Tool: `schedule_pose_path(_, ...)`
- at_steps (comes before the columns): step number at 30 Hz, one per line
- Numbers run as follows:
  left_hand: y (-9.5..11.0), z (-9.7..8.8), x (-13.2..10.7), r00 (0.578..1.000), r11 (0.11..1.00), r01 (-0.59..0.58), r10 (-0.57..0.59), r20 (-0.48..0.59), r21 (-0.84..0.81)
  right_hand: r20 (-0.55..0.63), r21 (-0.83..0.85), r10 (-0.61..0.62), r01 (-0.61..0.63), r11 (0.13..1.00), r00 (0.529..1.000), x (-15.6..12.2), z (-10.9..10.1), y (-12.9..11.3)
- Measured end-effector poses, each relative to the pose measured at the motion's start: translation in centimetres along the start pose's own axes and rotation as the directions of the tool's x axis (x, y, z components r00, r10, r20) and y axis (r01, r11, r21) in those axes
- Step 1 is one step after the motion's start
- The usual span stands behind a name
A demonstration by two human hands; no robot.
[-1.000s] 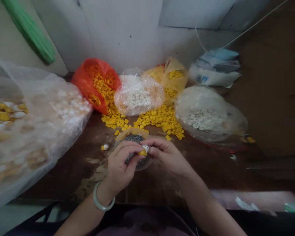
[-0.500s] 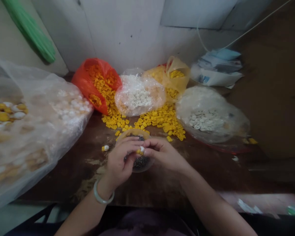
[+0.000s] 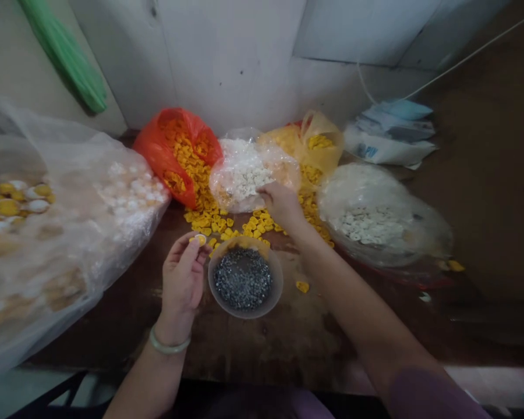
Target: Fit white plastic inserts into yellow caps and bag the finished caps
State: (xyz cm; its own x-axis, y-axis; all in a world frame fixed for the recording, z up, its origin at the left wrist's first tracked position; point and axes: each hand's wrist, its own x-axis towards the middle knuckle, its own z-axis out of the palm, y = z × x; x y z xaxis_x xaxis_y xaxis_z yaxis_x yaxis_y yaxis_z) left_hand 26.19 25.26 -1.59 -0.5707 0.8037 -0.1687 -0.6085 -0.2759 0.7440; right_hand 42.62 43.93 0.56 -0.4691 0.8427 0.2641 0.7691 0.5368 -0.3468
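Observation:
My left hand, with a pale green bangle on its wrist, pinches a small yellow-and-white plastic piece between thumb and fingers. It is raised just left of a translucent bowl of small dark shiny bits. My right hand reaches past the bowl to a clear plastic bag of small white pieces. Its fingertips are closed together at the front of that pile; what is between them is too small to tell. Loose yellow pieces lie under and around this hand.
A large clear bag of yellow-and-white pieces fills the left side. Behind stand a red bag and a yellowish bag of yellow pieces. Another clear bag of white pieces sits right. One yellow piece lies beside the bowl.
My hands were together over the bowl around a yellow-and-white piece. They have parted: my left hand moved left, and my right hand went forward to the white pieces. The bowl is now uncovered.

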Motion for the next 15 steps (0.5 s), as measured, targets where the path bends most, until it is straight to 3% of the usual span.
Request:
schedule_pose_path(4, 0.0, 0.0, -0.1, 0.99, 0.989, 0.139, -0.137, 0.03, -0.048, 0.112, -0.084, 0.097, -0.088, 0.993, 0.989, 5.0, 1.4, 0.4)
schedule_pose_path(7, 0.0, -0.2, 0.1, 0.981, 0.98, 0.191, -0.188, 0.054, -0.052, 0.148, -0.072, 0.136, -0.127, 0.989, 0.98, 6.3, 2.7, 0.6)
schedule_pose_path(12, 0.0, -0.1, 0.0, 0.974, 0.975, 0.216, -0.212, 0.085, -0.048, 0.051, 0.074, 0.145, -0.148, 0.986, 0.988, 5.6, 2.0, 0.4)
schedule_pose_path(15, -0.1, 0.2, -0.3, 0.97, 0.973, 0.228, -0.224, 0.095, -0.032, -0.007, 0.208, 0.132, -0.128, 0.97, 0.991, 3.4, 0.7, -0.9)
